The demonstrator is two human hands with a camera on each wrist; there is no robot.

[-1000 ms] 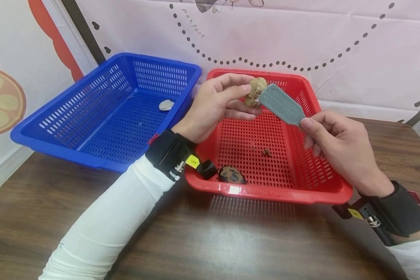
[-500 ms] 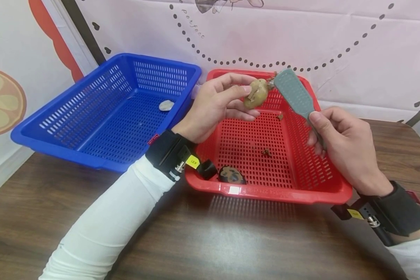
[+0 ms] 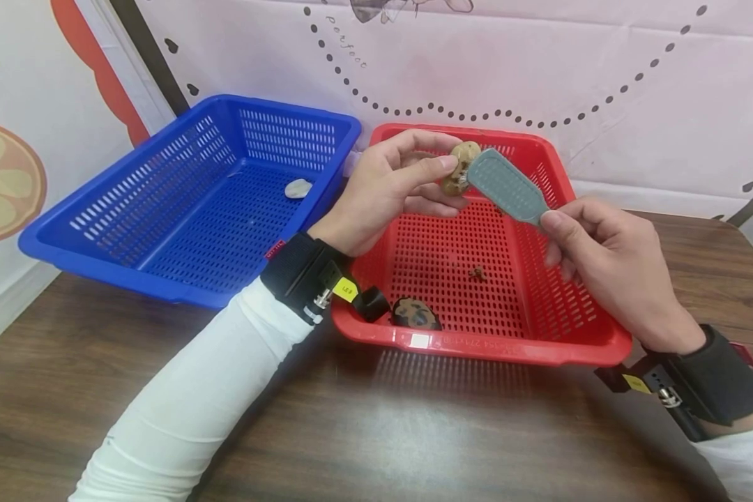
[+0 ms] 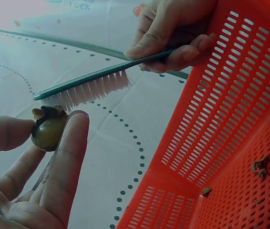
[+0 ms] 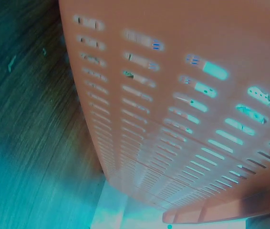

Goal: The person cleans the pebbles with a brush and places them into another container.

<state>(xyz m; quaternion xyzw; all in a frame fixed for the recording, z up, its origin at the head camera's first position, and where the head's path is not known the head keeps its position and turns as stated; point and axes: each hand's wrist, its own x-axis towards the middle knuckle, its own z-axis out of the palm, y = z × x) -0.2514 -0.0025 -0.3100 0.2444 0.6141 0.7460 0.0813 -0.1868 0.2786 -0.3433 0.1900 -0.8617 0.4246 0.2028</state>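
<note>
My left hand (image 3: 392,181) pinches a smooth olive-yellow pebble (image 3: 467,155) between thumb and fingers, above the red basket (image 3: 477,354). Brown dirt clings to the top of that pebble (image 4: 49,135) in the left wrist view. My right hand (image 3: 621,268) grips the handle of a grey-green brush (image 3: 507,185). White bristles (image 4: 92,93) on the brush touch the dirty side of the pebble. Neither hand shows in the right wrist view, where the red basket's slotted wall (image 5: 163,109) fills most of the frame.
A dark pebble caked with mud (image 3: 414,314) lies at the red basket's near left corner. Dirt crumbs (image 3: 477,273) are on its floor. To the left, a blue basket (image 3: 132,284) holds a white pebble (image 3: 298,188). Both baskets stand on a brown wooden table (image 3: 383,432).
The brush swung up to the right off the pebble, then came back down against it. Dirt on the pebble looks reduced. The left hand stays nearly still.
</note>
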